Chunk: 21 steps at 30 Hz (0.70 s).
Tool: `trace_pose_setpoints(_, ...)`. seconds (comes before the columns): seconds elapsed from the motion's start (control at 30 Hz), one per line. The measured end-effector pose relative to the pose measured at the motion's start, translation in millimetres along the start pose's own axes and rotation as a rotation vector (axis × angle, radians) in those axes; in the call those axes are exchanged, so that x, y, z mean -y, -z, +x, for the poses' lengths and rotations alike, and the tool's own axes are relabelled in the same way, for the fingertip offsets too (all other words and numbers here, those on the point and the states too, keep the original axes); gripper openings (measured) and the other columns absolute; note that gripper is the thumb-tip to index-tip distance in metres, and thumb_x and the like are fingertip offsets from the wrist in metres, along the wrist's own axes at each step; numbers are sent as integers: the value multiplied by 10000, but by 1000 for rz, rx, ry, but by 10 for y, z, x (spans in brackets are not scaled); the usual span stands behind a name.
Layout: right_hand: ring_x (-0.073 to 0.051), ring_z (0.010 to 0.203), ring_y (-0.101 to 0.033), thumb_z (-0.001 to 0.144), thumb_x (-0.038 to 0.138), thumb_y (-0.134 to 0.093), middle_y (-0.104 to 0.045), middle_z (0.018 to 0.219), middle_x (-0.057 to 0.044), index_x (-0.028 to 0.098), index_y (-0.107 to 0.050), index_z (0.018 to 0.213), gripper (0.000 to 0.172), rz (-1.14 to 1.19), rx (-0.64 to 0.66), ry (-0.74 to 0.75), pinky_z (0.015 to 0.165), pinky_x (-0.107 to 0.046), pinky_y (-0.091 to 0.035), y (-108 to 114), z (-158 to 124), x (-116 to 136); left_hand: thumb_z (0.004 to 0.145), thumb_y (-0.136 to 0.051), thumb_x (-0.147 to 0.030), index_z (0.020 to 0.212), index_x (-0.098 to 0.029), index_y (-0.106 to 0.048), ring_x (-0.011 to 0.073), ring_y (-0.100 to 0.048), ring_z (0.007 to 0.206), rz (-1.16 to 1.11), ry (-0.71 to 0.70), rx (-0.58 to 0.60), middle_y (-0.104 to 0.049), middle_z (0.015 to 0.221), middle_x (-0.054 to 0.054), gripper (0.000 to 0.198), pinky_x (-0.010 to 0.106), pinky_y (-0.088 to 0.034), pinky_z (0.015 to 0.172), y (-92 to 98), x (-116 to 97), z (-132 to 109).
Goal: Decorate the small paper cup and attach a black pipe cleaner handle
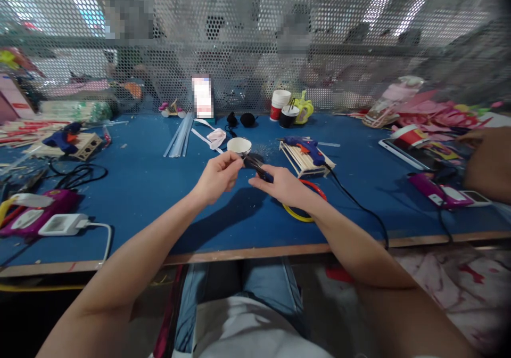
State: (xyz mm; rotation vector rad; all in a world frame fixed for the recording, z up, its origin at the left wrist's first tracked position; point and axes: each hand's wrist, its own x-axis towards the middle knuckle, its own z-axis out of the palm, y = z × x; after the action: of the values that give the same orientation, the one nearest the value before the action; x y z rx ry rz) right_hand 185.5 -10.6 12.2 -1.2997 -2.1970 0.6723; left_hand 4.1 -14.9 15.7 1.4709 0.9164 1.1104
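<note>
Left of the white cup (239, 145) lie clear sticks (178, 138). Before the cup, the left hand (217, 177) pinches a tiny piece (243, 157); pliers (254, 163) beside it are gripped by the right hand (282, 186). Right of the cup rests a blue glue gun (308, 148).

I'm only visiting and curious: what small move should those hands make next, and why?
Probably a gentle squeeze of the plier-like tool, with the left hand steady: the right hand grips the tool, and its tips lie close to the left hand's pinched fingertips. Anything held there is too small to identify.
</note>
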Motion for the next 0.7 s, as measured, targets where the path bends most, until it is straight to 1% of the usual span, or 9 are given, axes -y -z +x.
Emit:
trace_pose_setpoints(0.1, -116, 601, -478, 758, 533, -505, -557, 669, -3, 169, -538, 788, 366, -12, -21, 71, 591, -240, -352, 45, 16, -28, 799, -518, -345, 736, -203, -424, 24, -87, 345, -352, 211, 230, -142, 450, -110, 181, 145, -126, 341, 29, -50, -6)
trace_pose_setpoints(0.2, -115, 610, -487, 752, 511, -530, -564, 686, -6, 166, -542, 804, 350, -46, -67, 143, 606, -238, -355, 80, 25, -38, 803, -509, -349, 754, -202, -430, 27, -88, 337, -383, 223, 320, -141, 441, -113, 174, 141, -133, 330, 43, -61, -12)
trace_pose_setpoints(0.23, -114, 604, -486, 753, 517, -526, -561, 677, -3, 167, -541, 798, 353, -52, -77, 143, 604, -238, -353, 82, 23, -34, 809, -496, -356, 754, -199, -432, 29, -115, 332, -324, 174, 290, -164, 437, -112, 179, 145, -151, 332, 39, -53, -12)
trace_pose_setpoints(0.3, -115, 590, -484, 759, 534, -504, -554, 647, 4, 172, -535, 778, 364, -50, -83, 99, 592, -240, -349, 65, 16, -16, 812, -490, -356, 764, -190, -450, 38, -234, 344, -80, 3, 130, -276, 449, -94, 176, 159, -227, 362, 22, -27, -8)
trace_pose_setpoints(0.37, -119, 585, -488, 767, 535, -487, -554, 636, 6, 178, -530, 752, 360, -38, -76, 29, 579, -241, -345, 30, 5, 14, 795, -518, -321, 788, -180, -489, 59, -398, 445, 284, -207, -93, -446, 541, -45, 143, 180, -322, 451, 1, 4, -2)
trace_pose_setpoints(0.43, -129, 607, -505, 768, 517, -494, -575, 665, -3, 181, -531, 740, 339, -32, -61, -29, 579, -244, -348, -7, -5, 51, 785, -527, -282, 797, -173, -530, 93, -498, 598, 629, -357, -244, -559, 685, 11, 110, 201, -363, 554, -14, 29, 3)
trace_pose_setpoints(0.5, -142, 635, -522, 764, 500, -506, -594, 693, -15, 181, -535, 740, 321, -32, -44, -64, 587, -250, -356, -30, -14, 88, 801, -494, -270, 766, -169, -552, 114, -522, 673, 840, -430, -287, -594, 757, 42, 122, 211, -355, 588, -18, 45, 6)
trace_pose_setpoints(0.57, -152, 656, -533, 761, 494, -514, -602, 699, -23, 180, -540, 743, 315, -40, -38, -79, 601, -257, -363, -37, -20, 116, 817, -461, -267, 730, -165, -553, 110, -511, 639, 909, -462, -279, -588, 719, 42, 163, 213, -336, 568, -15, 48, 3)
trace_pose_setpoints(0.7, -147, 641, -520, 766, 508, -507, -596, 697, -24, 175, -543, 746, 335, -65, -37, -52, 595, -257, -355, -24, -23, 119, 813, -472, -280, 712, -163, -537, 73, -418, 504, 707, -393, -223, -496, 558, -13, 167, 207, -310, 511, 0, 12, -5)
